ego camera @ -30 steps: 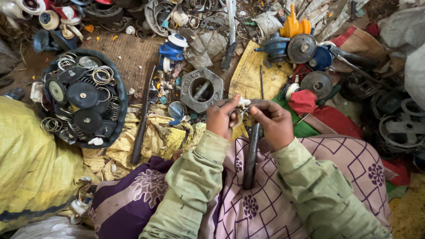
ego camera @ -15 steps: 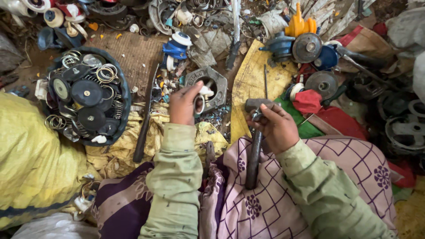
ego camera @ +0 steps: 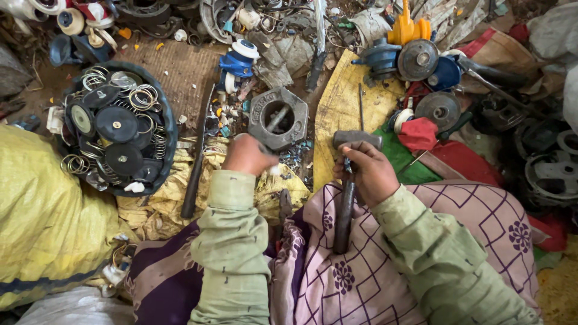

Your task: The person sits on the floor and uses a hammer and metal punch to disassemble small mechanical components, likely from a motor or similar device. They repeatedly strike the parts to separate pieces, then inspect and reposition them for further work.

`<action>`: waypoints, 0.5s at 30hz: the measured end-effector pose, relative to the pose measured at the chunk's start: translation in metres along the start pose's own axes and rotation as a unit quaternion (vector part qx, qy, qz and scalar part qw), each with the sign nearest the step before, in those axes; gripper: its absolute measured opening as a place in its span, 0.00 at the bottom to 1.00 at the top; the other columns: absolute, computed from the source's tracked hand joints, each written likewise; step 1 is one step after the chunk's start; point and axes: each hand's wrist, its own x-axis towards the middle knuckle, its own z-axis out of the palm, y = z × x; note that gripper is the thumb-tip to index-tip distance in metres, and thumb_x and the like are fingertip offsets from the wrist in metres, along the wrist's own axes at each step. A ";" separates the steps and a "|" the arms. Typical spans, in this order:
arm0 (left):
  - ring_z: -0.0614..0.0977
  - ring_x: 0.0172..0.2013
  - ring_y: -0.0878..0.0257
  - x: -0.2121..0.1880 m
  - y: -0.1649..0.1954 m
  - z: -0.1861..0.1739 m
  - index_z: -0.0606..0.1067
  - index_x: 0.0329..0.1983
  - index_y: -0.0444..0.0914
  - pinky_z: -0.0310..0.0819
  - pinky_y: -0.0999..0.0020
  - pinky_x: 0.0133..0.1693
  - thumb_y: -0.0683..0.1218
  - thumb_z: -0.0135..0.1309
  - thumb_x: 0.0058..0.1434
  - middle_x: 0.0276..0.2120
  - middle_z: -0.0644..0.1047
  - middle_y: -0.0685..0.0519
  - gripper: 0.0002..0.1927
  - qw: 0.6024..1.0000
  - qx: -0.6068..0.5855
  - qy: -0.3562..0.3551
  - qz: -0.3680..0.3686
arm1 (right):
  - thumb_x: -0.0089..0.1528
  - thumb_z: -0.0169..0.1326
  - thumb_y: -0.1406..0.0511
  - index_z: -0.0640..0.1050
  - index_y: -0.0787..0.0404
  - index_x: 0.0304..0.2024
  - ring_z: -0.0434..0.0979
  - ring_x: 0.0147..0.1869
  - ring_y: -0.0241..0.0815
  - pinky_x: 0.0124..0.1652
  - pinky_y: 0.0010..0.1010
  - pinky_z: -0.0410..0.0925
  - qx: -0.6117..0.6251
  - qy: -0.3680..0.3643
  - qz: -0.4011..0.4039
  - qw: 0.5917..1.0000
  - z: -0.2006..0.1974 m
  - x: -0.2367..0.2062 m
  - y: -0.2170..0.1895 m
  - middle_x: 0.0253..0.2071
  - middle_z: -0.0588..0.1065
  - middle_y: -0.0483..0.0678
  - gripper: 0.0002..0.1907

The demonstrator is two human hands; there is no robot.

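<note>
- Yellow sack [ego camera: 42, 216]: we logged it at the far left, bulging; what it held was not visible to us.
- Patterned cloth [ego camera: 421, 241], purple and cream: spread over the person's lap, with the hammer handle lying across it.
- Round black basket [ego camera: 162, 114]: it stood upper left on the ground, and we counted in it several black discs [ego camera: 117, 124], loose wire rings [ego camera: 143, 96] and a coil spring; more rings lay just outside its left rim.
- Yellow board [ego camera: 340, 111]: flat on the ground beyond the hammer head.
- Hammer [ego camera: 346, 204]: the right hand [ego camera: 370, 171] gripped it high on the handle, fingers wrapped closed just under the grey head, which rested near the board.
- Hexagonal grey metal block [ego camera: 278, 120]: it sat on the ground between basket and board, its round hole holding a small metal piece.
- Left hand [ego camera: 247, 155]: knuckles up, fingers curled, touching the block's near edge; we could not tell whether it held anything.
- Long dark rod [ego camera: 195, 168]: lying beside the basket.
</note>
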 end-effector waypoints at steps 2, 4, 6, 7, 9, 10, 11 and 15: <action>0.84 0.30 0.57 0.002 -0.001 0.003 0.83 0.28 0.33 0.79 0.62 0.40 0.53 0.75 0.46 0.29 0.83 0.45 0.19 0.996 0.047 -0.061 -0.041 | 0.66 0.52 0.66 0.75 0.61 0.45 0.77 0.36 0.42 0.38 0.37 0.74 -0.010 -0.013 0.006 1.000 0.001 -0.001 0.000 0.37 0.74 0.45 0.07; 0.85 0.31 0.55 0.007 0.003 0.016 0.81 0.28 0.30 0.78 0.60 0.44 0.55 0.75 0.47 0.31 0.84 0.44 0.24 0.992 0.027 -0.081 -0.095 | 0.66 0.52 0.66 0.76 0.61 0.46 0.76 0.36 0.39 0.36 0.34 0.72 -0.027 -0.011 0.010 1.000 0.001 0.000 0.001 0.36 0.74 0.44 0.07; 0.85 0.31 0.52 0.013 0.011 0.033 0.80 0.31 0.32 0.80 0.58 0.41 0.53 0.73 0.48 0.33 0.82 0.43 0.21 0.998 -0.021 0.045 -0.023 | 0.67 0.53 0.66 0.76 0.61 0.46 0.74 0.36 0.35 0.33 0.31 0.70 -0.050 0.010 0.012 0.999 -0.001 0.000 0.002 0.35 0.73 0.44 0.07; 0.85 0.30 0.51 0.017 0.015 0.042 0.79 0.32 0.33 0.81 0.57 0.40 0.53 0.72 0.49 0.33 0.81 0.43 0.20 0.993 -0.045 0.109 0.013 | 0.67 0.53 0.66 0.76 0.61 0.46 0.70 0.33 0.34 0.30 0.28 0.66 -0.036 0.002 0.020 0.999 -0.004 0.001 0.002 0.35 0.74 0.44 0.07; 0.83 0.31 0.43 0.023 0.023 0.060 0.78 0.31 0.29 0.77 0.53 0.38 0.52 0.74 0.44 0.33 0.80 0.38 0.24 0.961 -0.024 0.244 0.131 | 0.67 0.54 0.65 0.76 0.60 0.47 0.61 0.26 0.32 0.24 0.24 0.56 -0.009 -0.016 0.037 0.999 -0.007 0.002 0.001 0.34 0.74 0.44 0.08; 0.81 0.32 0.39 0.025 0.026 0.066 0.78 0.31 0.27 0.76 0.52 0.37 0.52 0.75 0.42 0.33 0.79 0.36 0.26 0.932 -0.013 0.308 0.189 | 0.67 0.53 0.65 0.76 0.62 0.48 0.62 0.28 0.33 0.25 0.25 0.58 -0.008 -0.011 0.030 0.999 -0.009 0.003 0.001 0.34 0.74 0.44 0.08; 0.82 0.33 0.40 0.026 0.029 0.070 0.79 0.31 0.28 0.76 0.52 0.37 0.50 0.74 0.43 0.33 0.79 0.37 0.22 0.932 0.004 0.311 0.188 | 0.68 0.53 0.65 0.77 0.63 0.48 0.63 0.29 0.33 0.26 0.26 0.59 -0.006 -0.006 0.023 1.000 -0.009 0.004 0.001 0.34 0.74 0.44 0.09; 0.85 0.33 0.48 0.022 0.040 0.067 0.82 0.32 0.34 0.80 0.57 0.39 0.45 0.69 0.51 0.33 0.82 0.42 0.11 0.955 -0.047 0.241 0.169 | 0.70 0.49 0.62 0.75 0.66 0.49 0.73 0.36 0.42 0.37 0.33 0.69 0.070 -0.022 0.022 0.997 -0.006 0.008 -0.002 0.36 0.74 0.49 0.13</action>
